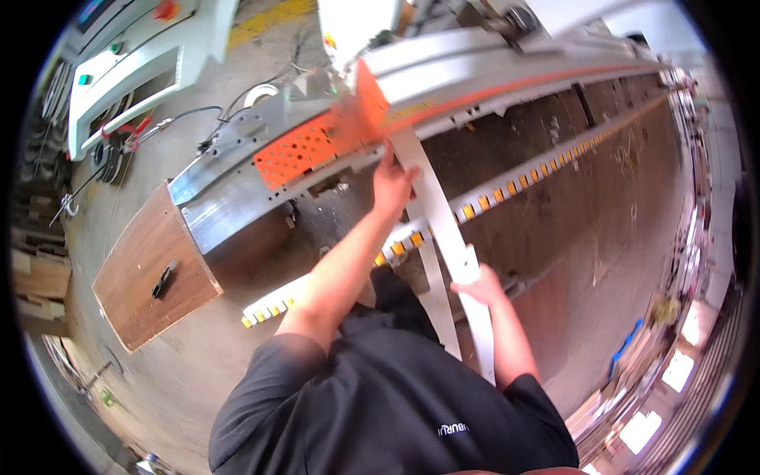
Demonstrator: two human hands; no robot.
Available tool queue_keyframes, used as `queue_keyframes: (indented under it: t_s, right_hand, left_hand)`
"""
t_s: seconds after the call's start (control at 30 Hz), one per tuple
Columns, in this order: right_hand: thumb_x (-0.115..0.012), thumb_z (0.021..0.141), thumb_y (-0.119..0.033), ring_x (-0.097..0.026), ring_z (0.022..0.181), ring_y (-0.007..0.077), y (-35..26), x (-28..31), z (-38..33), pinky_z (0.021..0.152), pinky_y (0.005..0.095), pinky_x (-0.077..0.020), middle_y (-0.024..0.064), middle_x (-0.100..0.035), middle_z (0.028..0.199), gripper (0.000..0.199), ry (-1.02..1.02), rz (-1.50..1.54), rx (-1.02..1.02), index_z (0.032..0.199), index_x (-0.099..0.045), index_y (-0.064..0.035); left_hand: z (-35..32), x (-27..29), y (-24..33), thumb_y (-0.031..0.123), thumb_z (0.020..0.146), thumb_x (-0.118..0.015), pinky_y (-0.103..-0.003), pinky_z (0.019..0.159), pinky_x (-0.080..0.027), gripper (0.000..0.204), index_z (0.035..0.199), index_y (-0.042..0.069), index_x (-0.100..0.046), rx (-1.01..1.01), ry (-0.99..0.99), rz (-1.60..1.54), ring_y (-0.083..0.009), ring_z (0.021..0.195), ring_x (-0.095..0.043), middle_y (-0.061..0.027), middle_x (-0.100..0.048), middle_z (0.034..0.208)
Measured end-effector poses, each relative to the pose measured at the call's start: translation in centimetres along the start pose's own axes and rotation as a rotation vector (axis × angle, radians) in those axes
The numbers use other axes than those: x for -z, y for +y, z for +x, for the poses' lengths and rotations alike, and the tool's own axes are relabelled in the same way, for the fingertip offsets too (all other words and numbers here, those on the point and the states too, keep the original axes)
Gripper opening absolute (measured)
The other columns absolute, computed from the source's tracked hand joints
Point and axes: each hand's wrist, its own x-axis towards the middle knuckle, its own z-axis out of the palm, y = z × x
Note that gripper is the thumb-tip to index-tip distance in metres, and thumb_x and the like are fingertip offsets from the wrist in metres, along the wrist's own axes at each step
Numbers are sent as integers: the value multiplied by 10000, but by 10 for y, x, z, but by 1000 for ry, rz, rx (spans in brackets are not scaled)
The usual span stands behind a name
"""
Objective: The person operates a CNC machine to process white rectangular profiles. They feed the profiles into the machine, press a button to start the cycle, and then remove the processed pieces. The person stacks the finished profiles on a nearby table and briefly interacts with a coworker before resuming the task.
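Note:
A long narrow white board (439, 214) runs from the machine's edge down past my right side. My left hand (393, 186) is at its far part, close to the orange guard (366, 103), with the thumb over the board and a finger stretched along its left edge. My right hand (481, 286) grips the same board nearer my body, its fingers partly hidden beneath. A second white strip (437, 297) lies lower, just left of the board. The board passes over a rail with yellow rollers (469, 212).
The long machine (522, 79) spans the far side, with a perforated orange plate (294, 152) at its left. A dark tool lies on a brown wooden panel (170, 273) at left. A control console (142, 71) stands at far left. Stacked strips (633, 364) lie at right.

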Motion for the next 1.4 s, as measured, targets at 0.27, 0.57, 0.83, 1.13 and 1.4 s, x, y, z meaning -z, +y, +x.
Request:
queue_keyframes:
  t_s: [0.27, 0.57, 0.83, 1.13, 1.4]
  right_hand:
    - [-887, 721, -384, -760, 1090, 333, -10, 110, -75, 964, 420, -586, 167, -793, 1134, 604, 453, -30, -26, 1213, -736, -68]
    - [-922, 666, -423, -762, 1075, 343, -86, 38, -117, 947, 421, -589, 173, -787, 1121, 701, 253, 120, 174, 1241, -708, -84]
    - [-888, 851, -473, -736, 1061, 194, -13, -127, -91, 933, 378, -581, 108, -791, 1157, 638, -154, 429, 119, 1284, -737, -29]
    - [-765, 978, -441, -654, 861, 164, 96, -217, -168, 779, 375, -531, 132, -744, 918, 487, 133, 411, -8, 1048, -735, 40]
    - [-730, 1010, -498, -587, 758, 160, 0, -199, -111, 722, 385, -499, 112, -673, 776, 526, 180, 295, -28, 940, -701, 22]
  left_hand:
    - [16, -19, -25, 173, 1030, -685, -335, 790, -591, 617, 1598, 59, -472, -420, -28, 627, -177, 835, -723, -81, -746, 1076]
    - [-203, -28, -5, 301, 1045, -741, -330, 952, -564, 436, 1313, -40, -696, 170, -877, 124, -142, 1068, -692, -79, -758, 1187]
    - [-180, 86, -6, 406, 1032, -722, -296, 553, -526, 392, 943, 26, -756, 166, -253, 140, -133, 590, -636, -53, -731, 772]
    - [-75, 172, -23, 356, 1064, -687, -274, 651, -524, 318, 1064, 38, -695, -60, 53, 112, -106, 738, -668, -26, -729, 885]
    - [-90, 162, -54, 171, 1035, -698, -277, 630, -509, 886, 1734, 102, -158, -247, 142, 341, -90, 734, -594, -21, -655, 892]
